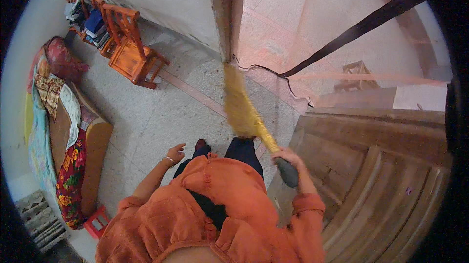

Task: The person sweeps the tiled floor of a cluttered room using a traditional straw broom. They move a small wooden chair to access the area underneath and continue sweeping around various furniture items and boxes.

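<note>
My right hand (pixel 288 157) grips the dark handle of a straw broom (pixel 240 104). The broom's yellow bristles reach forward over the speckled floor (pixel 156 116) toward the foot of a door post (pixel 225 28). My left hand (pixel 175 154) hangs at my side with loose fingers and holds nothing; a bangle circles its wrist. An orange garment covers my body and both arms, and my feet show below it beside the broom.
An open wooden door (pixel 381 165) stands close on my right. An orange wooden chair (pixel 132 50) and a second one stacked with clothes sit at the far left wall. A bed (pixel 68 131) with floral covers runs along the left. A red stool (pixel 97 221) stands near it.
</note>
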Available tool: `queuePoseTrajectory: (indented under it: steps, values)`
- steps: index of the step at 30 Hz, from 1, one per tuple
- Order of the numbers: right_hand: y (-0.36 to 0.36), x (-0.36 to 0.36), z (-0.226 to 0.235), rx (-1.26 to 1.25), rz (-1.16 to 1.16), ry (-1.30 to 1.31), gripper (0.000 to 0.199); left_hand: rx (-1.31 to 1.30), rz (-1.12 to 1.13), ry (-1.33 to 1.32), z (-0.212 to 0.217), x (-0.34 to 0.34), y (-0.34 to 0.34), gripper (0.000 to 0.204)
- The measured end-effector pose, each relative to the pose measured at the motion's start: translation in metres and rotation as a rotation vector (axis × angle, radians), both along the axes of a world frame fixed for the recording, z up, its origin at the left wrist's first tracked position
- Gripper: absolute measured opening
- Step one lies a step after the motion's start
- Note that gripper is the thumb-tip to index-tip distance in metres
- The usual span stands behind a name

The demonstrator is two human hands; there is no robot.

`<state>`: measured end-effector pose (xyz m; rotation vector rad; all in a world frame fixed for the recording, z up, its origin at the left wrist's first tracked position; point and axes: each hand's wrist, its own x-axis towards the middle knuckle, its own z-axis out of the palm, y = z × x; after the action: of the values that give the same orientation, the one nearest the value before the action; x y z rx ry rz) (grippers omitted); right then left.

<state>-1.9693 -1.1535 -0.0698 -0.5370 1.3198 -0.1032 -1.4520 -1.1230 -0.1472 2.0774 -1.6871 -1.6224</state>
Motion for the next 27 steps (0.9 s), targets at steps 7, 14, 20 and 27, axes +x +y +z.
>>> queuePoseTrajectory:
  steps: [7,14,20,27]
  values:
    - [-0.112,-0.187,-0.002,-0.211,0.222,0.497,0.018,-0.113,0.022,0.187,0.017,-0.14,-0.044,0.049]
    - [-0.194,-0.213,-0.09,-0.688,0.212,0.926,0.037,-0.031,-0.045,0.11,0.034,-0.184,-0.061,0.049]
    - [-0.177,-0.147,-0.053,-0.585,-0.047,0.836,0.037,-0.079,-0.078,0.217,0.05,-0.217,-0.109,0.047]
    - [-0.134,-0.107,0.012,-0.447,-0.275,0.486,0.035,-0.199,-0.279,0.587,0.093,-0.329,-0.275,0.046]
